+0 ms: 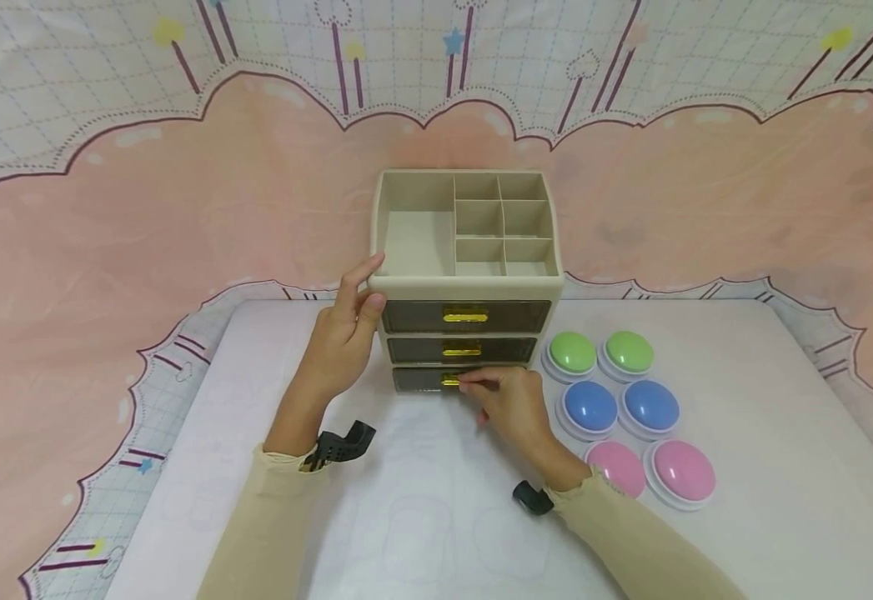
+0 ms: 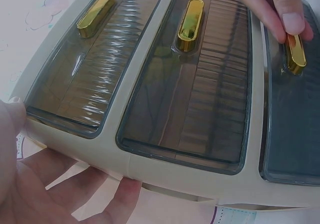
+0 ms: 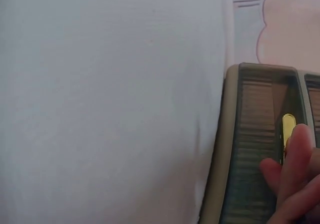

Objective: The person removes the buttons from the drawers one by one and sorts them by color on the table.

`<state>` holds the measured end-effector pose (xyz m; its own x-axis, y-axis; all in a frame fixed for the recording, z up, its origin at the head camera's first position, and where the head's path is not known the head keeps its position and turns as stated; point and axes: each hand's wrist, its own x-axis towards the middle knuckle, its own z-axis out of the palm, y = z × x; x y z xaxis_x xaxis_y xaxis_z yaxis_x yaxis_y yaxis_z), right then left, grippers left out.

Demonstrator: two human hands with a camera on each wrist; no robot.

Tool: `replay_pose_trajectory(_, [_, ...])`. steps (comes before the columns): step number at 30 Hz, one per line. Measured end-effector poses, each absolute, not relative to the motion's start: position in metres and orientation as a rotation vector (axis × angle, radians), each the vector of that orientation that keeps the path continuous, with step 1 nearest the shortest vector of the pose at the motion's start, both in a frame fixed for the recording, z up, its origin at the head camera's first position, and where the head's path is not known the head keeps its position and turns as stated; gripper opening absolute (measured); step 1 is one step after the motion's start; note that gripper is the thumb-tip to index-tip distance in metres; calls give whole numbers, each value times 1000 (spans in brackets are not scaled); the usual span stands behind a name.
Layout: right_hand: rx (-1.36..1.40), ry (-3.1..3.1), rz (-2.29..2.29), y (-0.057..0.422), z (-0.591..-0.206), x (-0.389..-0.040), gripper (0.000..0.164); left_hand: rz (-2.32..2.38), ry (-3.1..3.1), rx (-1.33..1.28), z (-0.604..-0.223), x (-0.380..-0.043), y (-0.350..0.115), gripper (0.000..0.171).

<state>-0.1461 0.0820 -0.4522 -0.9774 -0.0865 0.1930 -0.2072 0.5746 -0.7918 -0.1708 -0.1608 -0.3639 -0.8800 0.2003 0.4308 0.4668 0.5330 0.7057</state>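
A beige desktop organizer point(image 1: 466, 287) stands at the back of the table, with open compartments on top and three dark see-through drawers below. Each drawer has a gold handle. My left hand point(image 1: 342, 350) holds the organizer's left side, thumb at its front edge and fingers along the side wall. At the bottom drawer point(image 1: 417, 380), my right hand point(image 1: 514, 404) pinches the gold handle point(image 2: 296, 56) between thumb and fingers. The top drawer point(image 1: 421, 317) and middle drawer point(image 1: 413, 351) sit flush in the frame. Whether the bottom drawer stands out a little, I cannot tell.
Right of the organizer, round push lights stand in pairs on the white table point(image 1: 203, 500): green point(image 1: 629, 352), blue point(image 1: 651, 406) and pink point(image 1: 684, 471). The right forearm partly covers one pink light. A patterned cloth point(image 1: 181, 208) hangs behind the organizer.
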Motion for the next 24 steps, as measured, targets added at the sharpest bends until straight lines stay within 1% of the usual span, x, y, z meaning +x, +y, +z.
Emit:
replay_pose_trajectory(12, [240, -2680, 1414, 81, -452, -147, 8, -1270, -2478, -554, -364, -170, -163, 47])
replay_pose_trajectory(15, [255, -2715, 1418, 86, -447, -143, 12, -1277, -2474, -551, -364, -171, -164, 47])
replay_pose_trajectory(19, [265, -2752, 1410, 102, -434, -134, 18, -1291, -2476, -546, -365, -171, -163, 47])
replay_pose_trajectory(24, [284, -2752, 1359, 134, -410, -119, 25, -1301, -2550, -524, -360, -168, -164, 50])
